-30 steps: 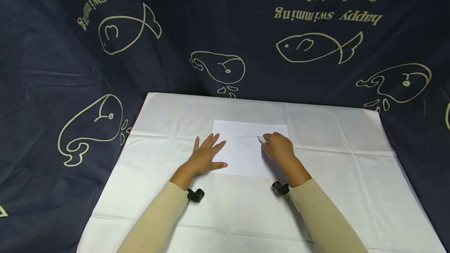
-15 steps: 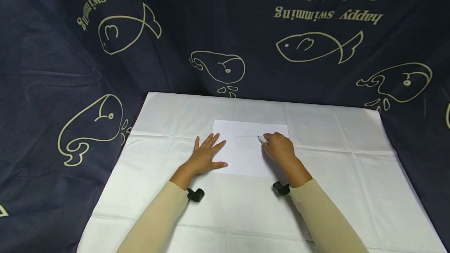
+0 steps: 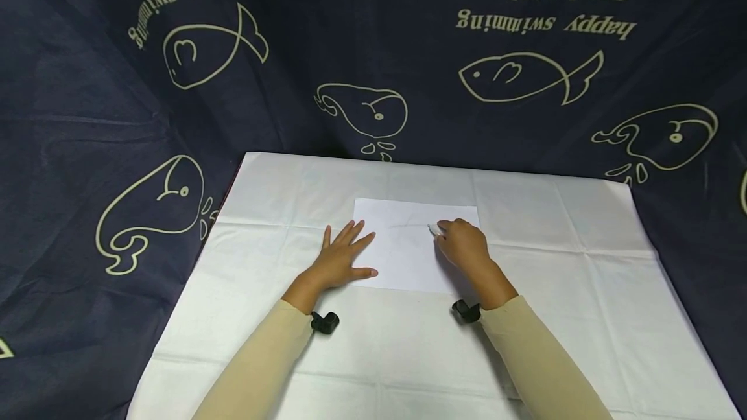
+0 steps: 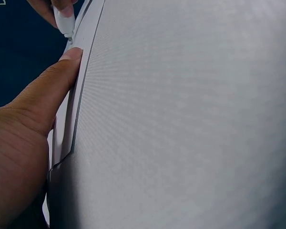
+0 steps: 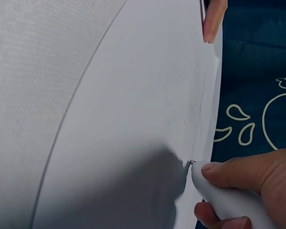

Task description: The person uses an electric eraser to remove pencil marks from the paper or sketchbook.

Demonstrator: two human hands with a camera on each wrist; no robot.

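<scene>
A sheet of white paper (image 3: 403, 251) lies flat, with a faint line across its upper part. My left hand (image 3: 340, 261) rests on its left edge, fingers spread and straight; the thumb (image 4: 50, 88) shows in the left wrist view. At the sheet's right side my right hand (image 3: 463, 245) grips a white smooth-bodied tool with a small narrow tip (image 5: 229, 200). The tip touches the paper, or nearly so, at the right end of the faint line. Most of the tool's body is hidden by the hand, and its exact kind is unclear.
A white cloth with fold creases (image 3: 554, 323) covers the table. Behind and to the left hangs a dark blue curtain (image 3: 350, 31) with fish and whale drawings. Black wrist cameras (image 3: 325, 323) sit at both cuffs of the beige sleeves (image 3: 543, 355).
</scene>
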